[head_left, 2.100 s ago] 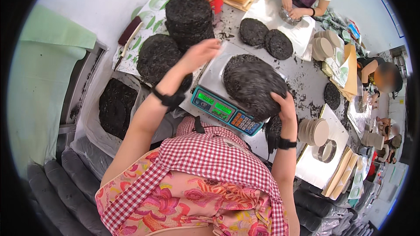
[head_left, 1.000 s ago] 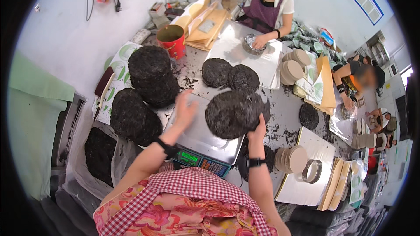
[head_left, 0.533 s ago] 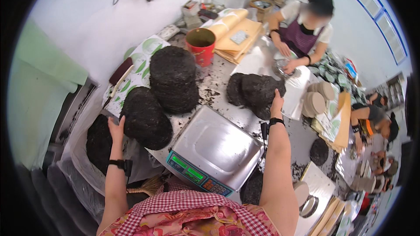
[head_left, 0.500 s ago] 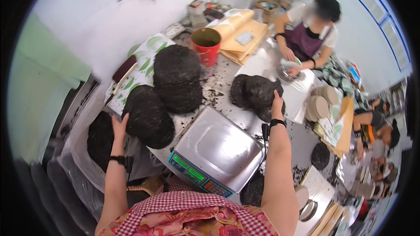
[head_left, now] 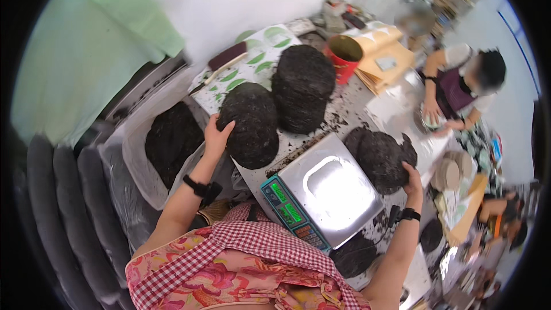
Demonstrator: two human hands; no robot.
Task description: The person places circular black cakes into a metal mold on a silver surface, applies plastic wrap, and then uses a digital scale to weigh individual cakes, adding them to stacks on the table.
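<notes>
Two piles of round, dark, leafy cakes resembling dried seaweed stand at the table's far left. My left hand [head_left: 220, 134] is at the outer edge of the nearer pile [head_left: 250, 126], thumb and fingers apart. Behind it rises the taller pile [head_left: 304, 89]. My right hand [head_left: 412, 178] grips the right edge of a loose, folded clump of dark seaweed-like cakes [head_left: 380, 159] on the table, fingertips partly hidden. Between my arms sits a digital scale [head_left: 336, 189] with a bare steel pan and lit green displays.
Left of the table, a plastic-lined bin [head_left: 138, 166] contains more dark material [head_left: 174, 143]. A brush [head_left: 227, 57] and red bucket [head_left: 343, 60] stand at the back. Across the table, a person [head_left: 462, 86] handles a round item. More dark material [head_left: 353, 255] lies below the scale.
The view has swung left, so the table appears farther right. My left hand has come against the nearer pile's edge. My right hand stays on the folded clump.
</notes>
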